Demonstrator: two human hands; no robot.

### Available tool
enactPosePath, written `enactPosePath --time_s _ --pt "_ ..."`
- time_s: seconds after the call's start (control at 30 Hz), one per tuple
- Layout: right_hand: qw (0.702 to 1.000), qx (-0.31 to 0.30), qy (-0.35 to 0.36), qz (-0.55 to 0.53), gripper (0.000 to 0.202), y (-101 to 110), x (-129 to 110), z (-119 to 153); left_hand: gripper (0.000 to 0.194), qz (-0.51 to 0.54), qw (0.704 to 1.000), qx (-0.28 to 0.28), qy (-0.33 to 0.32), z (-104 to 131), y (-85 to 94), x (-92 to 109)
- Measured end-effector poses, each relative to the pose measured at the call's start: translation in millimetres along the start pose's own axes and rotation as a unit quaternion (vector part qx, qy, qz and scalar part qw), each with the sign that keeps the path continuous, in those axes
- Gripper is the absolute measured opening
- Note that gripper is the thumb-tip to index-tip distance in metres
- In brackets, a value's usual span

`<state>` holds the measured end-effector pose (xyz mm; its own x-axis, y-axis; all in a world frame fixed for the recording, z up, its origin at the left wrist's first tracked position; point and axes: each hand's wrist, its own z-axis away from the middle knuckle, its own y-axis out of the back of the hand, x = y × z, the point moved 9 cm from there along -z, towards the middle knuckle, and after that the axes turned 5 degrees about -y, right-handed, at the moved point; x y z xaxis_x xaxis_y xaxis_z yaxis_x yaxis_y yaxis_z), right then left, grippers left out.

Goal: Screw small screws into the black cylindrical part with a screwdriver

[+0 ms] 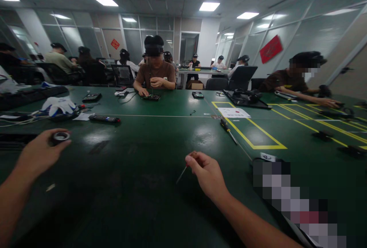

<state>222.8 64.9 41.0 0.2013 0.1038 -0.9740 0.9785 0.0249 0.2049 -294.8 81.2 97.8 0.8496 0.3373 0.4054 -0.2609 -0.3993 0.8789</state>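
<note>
My left hand is raised at the left, its fingers closed around a short black cylinder with a pale ring at its end; I cannot make out its kind. Low over the green table, my right hand pinches a small screwdriver. Its thin metal shaft points down to the left, and its handle is mostly hidden by my fingers. A small pale scrap lies below my left hand. Farther off, a larger screwdriver with a yellow and black handle lies on the table.
White-and-blue gloves, cables and a dark tool with a red tip lie at the left. A co-worker handles a circuit board opposite; another person sits at the right. Yellow tape and a paper sheet mark the right side.
</note>
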Motion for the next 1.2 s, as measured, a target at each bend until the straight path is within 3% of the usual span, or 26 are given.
enactPosePath --time_s 0.13,0.3,0.37,0.5,0.6,0.73,1.0,1.2 --pt "1.0 -0.005 0.02 0.008 0.041 -2 -7 4 0.055 0.045 0.988 -0.076 -0.125 30 -37.9 81" --pt "1.0 -0.016 0.015 0.012 0.038 -5 -9 7 0.045 0.229 0.931 -0.113 -0.261 86 -75.7 187" --pt "0.999 -0.033 0.008 0.018 0.032 -8 -9 8 0.044 0.28 0.912 -0.137 -0.267 104 -95.3 215" --pt "0.996 -0.076 0.031 0.018 0.035 -14 -14 10 0.056 0.373 0.887 -0.13 -0.238 133 -121.8 247" --pt "0.996 -0.086 0.038 0.001 0.031 -14 -15 11 0.038 0.384 0.878 -0.13 -0.257 154 -132.2 260" --pt "0.993 -0.057 0.065 -0.077 0.027 -8 -22 14 0.034 0.397 0.847 -0.143 -0.323 172 -136.3 263" --pt "0.987 0.085 0.124 -0.053 0.021 18 -30 21 0.044 0.408 0.85 -0.16 -0.292 161 -148.7 250" --pt "0.991 0.069 0.111 -0.008 0.021 12 -25 18 0.038 0.402 0.848 -0.16 -0.305 165 -144.7 253"
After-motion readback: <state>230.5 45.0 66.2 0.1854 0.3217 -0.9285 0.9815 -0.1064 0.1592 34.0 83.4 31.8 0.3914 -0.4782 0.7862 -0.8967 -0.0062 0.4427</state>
